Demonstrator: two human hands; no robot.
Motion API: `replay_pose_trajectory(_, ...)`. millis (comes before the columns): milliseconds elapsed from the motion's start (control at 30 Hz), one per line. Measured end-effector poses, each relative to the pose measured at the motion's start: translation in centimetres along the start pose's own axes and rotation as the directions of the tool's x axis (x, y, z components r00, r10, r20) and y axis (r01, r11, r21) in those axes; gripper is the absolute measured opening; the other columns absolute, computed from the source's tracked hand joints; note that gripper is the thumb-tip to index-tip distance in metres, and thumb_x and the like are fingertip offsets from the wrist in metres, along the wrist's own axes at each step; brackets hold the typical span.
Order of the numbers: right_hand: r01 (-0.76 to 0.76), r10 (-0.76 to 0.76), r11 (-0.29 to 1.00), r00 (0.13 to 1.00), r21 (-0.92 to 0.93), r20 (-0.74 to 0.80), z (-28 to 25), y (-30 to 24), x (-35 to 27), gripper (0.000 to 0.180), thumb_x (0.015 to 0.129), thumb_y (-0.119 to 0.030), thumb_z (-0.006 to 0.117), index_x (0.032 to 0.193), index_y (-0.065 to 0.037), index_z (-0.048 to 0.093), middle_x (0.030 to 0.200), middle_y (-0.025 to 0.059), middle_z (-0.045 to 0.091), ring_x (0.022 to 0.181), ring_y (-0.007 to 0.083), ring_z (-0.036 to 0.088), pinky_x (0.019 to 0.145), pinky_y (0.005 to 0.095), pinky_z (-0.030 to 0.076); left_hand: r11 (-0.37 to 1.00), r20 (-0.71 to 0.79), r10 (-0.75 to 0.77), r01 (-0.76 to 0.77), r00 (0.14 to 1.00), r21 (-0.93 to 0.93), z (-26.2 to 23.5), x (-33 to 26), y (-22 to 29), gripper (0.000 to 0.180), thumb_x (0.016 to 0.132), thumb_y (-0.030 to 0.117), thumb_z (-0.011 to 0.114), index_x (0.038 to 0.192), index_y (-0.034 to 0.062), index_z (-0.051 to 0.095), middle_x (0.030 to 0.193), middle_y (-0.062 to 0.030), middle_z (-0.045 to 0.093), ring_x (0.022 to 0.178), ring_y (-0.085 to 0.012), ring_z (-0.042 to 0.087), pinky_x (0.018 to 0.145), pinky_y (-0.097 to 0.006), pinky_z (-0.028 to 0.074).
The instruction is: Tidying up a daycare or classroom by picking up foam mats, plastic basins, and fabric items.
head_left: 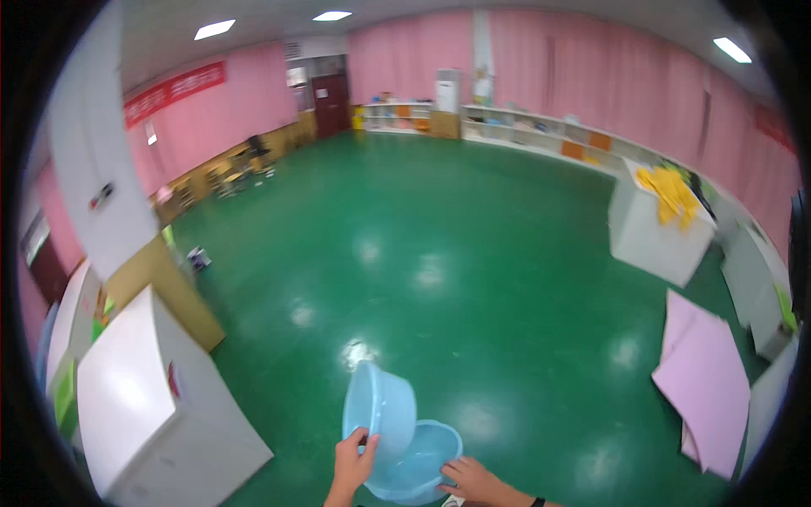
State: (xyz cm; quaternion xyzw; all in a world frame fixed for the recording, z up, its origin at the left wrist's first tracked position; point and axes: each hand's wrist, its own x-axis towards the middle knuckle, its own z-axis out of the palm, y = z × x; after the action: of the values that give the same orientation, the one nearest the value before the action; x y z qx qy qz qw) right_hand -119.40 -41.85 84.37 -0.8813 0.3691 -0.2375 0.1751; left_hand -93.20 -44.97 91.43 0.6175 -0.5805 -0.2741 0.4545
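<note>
Upper basin tilts above lower basin, its edge pinched by the left hand; right hand, fingers half-curled, touches the lower rim, grip unclear; not nested, so stacking or setting down apparently remains

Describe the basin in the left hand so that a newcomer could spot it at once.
From the wide green floor, look down to the bottom centre, where the left hand grips a tilted light-blue basin. Unlike the lower basin at the right hand, which opens upward, this one is tipped on its side.
</note>
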Motion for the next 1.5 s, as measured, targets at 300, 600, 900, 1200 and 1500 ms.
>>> replay_pose_trajectory(300,-0.18,0.145,0.971,0.966,-0.156,-0.213,-13.0,11.2,2.8,0.036,0.074,-0.028,0.067,0.101,-0.008,0.053,0.096,0.0055,0.052,0.09,0.0208,0.05,0.074,0.0344,0.037,0.99,0.398,0.14,-0.116,0.907,-0.085,20.2,12.0,5.3,0.022,0.085,0.019,0.057,0.083,-0.0032,0.058,0.064,-0.0134,0.059,0.056,-0.0177,0.056,0.053,-0.032,0.043)
replay_pose_trajectory(600,-0.421,0.357,0.888,0.885,-0.185,-0.299,-21.2,30.1,6.1,0.041,0.071,-0.025,0.069,0.103,-0.006,0.05,0.097,0.0074,0.049,0.089,0.0231,0.05,0.072,0.0357,0.038,0.97,0.804,0.211,-0.219,0.556,-0.103,40.7,28.5,11.2,0.021,0.085,0.018,0.057,0.087,-0.0029,0.058,0.065,-0.0138,0.058,0.06,-0.019,0.056,0.059,-0.032,0.045)
replay_pose_trajectory(900,-0.746,0.6,0.661,0.59,-0.081,-0.54,-31.4,46.5,5.2,0.036,0.073,-0.022,0.068,0.097,-0.003,0.05,0.092,0.01,0.051,0.088,0.0257,0.051,0.072,0.0364,0.04,0.825,0.953,0.199,-0.486,-0.228,-0.288,60.5,42.0,23.9,0.074,0.064,0.023,0.074,0.124,0.0019,0.038,0.095,-0.0241,0.059,0.083,-0.0394,0.061,0.071,-0.043,0.048)
replay_pose_trajectory(1200,-0.843,0.603,0.529,0.457,-0.102,-0.654,-42.7,69.2,-0.6,0.029,0.076,-0.018,0.062,0.098,-0.001,0.053,0.094,0.0105,0.053,0.087,0.0264,0.051,0.076,0.0368,0.043,0.632,0.912,0.357,-0.667,-0.201,-0.394,87.7,48.8,29.7,0.075,0.065,0.021,0.072,0.127,0.0007,0.035,0.103,-0.0255,0.058,0.084,-0.0426,0.059,0.072,-0.046,0.049)
replay_pose_trajectory(1500,-0.704,0.484,0.694,0.614,-0.155,-0.624,-58.6,92.7,5.3,0.03,0.075,-0.015,0.064,0.1,-0.002,0.054,0.1,0.0111,0.053,0.089,0.0269,0.051,0.077,0.0366,0.044,0.755,0.923,0.383,-0.591,0.044,-0.285,103.9,66.4,37.9,0.067,0.068,0.021,0.071,0.124,0.0019,0.041,0.1,-0.0243,0.06,0.085,-0.0416,0.059,0.071,-0.046,0.048)
